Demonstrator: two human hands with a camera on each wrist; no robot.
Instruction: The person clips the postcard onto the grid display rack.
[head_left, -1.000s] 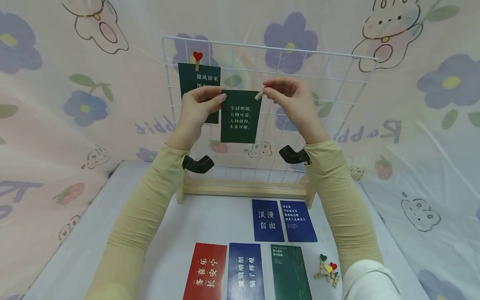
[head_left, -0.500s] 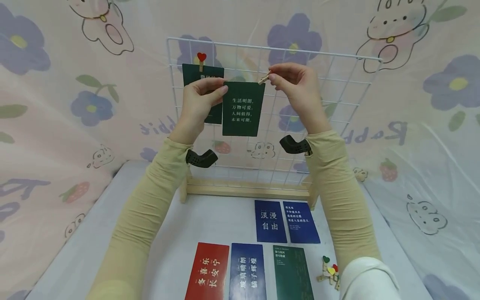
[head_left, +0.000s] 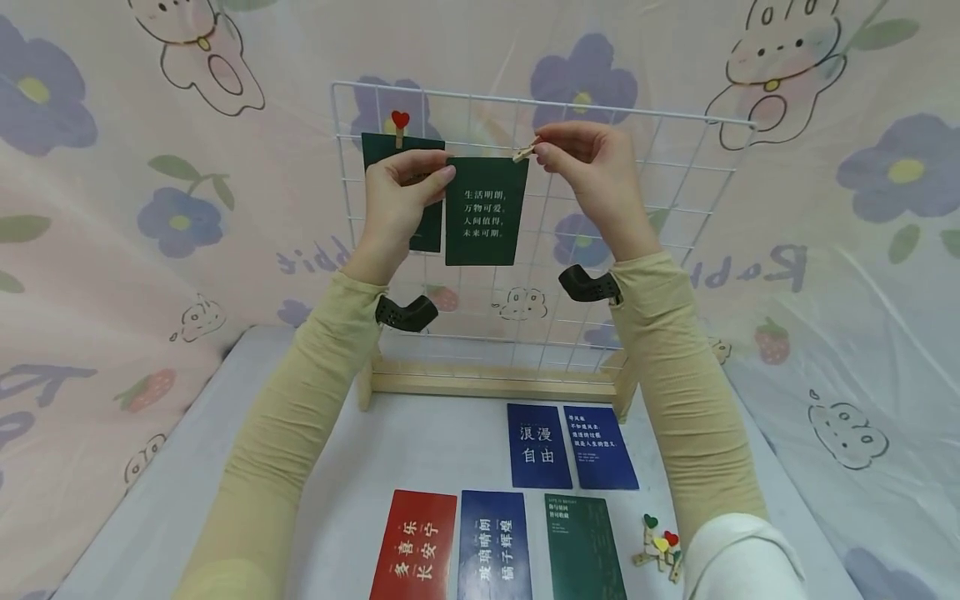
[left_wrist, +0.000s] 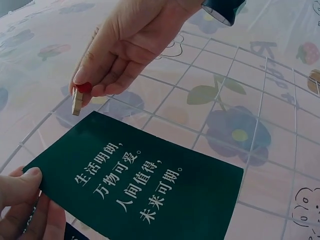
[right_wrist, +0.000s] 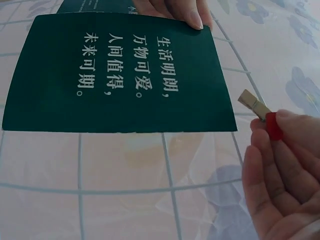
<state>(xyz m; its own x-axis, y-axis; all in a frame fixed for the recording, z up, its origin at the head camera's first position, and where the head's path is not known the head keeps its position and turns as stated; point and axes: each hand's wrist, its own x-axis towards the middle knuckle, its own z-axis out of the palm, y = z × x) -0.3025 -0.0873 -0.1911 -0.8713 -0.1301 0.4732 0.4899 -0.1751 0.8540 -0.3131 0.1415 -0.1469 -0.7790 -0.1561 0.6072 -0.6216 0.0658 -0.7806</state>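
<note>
A dark green card with white writing [head_left: 485,212] hangs upright in front of the white wire grid [head_left: 645,179]. My left hand [head_left: 397,200] pinches its upper left corner between thumb and fingers. Near the upper right corner, my right hand [head_left: 596,179] pinches a small wooden clothespin [right_wrist: 254,104] by its red end. In the right wrist view the clothespin's tip stands just apart from the card's edge. Behind my left hand, another green card [head_left: 427,229] is fixed to the grid by a clothespin with a red heart [head_left: 401,125]; my fingers cover part of it.
The grid stands in a wooden base [head_left: 487,383] on the white table. Before it lie two small blue cards [head_left: 540,467] [head_left: 606,471], a red card [head_left: 414,542], a longer blue card [head_left: 493,542] and a green card [head_left: 585,550]. Several heart clothespins [head_left: 660,546] lie at the right.
Both hands have risen, lifting the green card toward the grid's upper wires. The clothespin in my right hand has moved up from over the card's corner to its top edge.
</note>
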